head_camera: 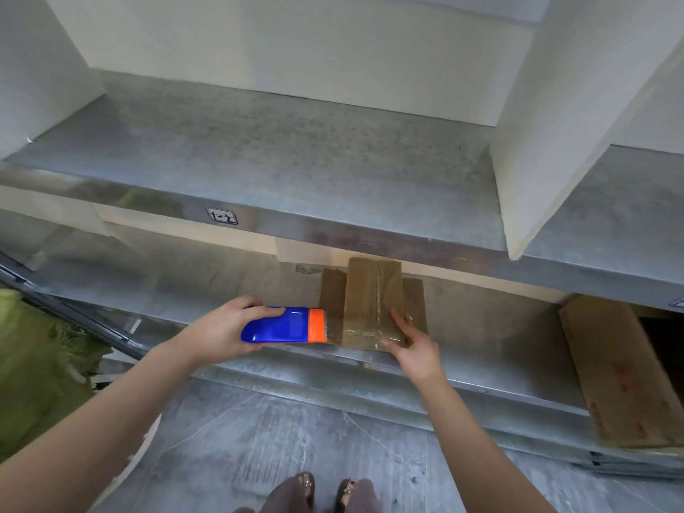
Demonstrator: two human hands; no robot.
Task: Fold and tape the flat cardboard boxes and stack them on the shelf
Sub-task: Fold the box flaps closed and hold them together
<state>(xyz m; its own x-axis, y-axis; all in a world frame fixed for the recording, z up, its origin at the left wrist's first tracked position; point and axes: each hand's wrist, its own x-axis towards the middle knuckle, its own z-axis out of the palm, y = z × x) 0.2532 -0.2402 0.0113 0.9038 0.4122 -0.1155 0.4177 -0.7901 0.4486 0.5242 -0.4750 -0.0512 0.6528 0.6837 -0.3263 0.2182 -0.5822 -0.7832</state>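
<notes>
Box point(370, 301) on lower shelf point(488, 327), near front edge, long axis going from person toward back of shelf. Clear tape strip runs along top, same direction. Brown cardboard shows at both sides of it; flaps or other box, cannot tell. Tape dispenser point(281, 325), blue with orange head, lies crosswise, head pointing right, at left side of box. Left hand point(222, 327) grips dispenser body, fingers curled round it. Right hand point(414, 346) rests on near right corner of box, fingers quite straight. Flat cardboard point(622, 372) at right end of shelf, well apart.
</notes>
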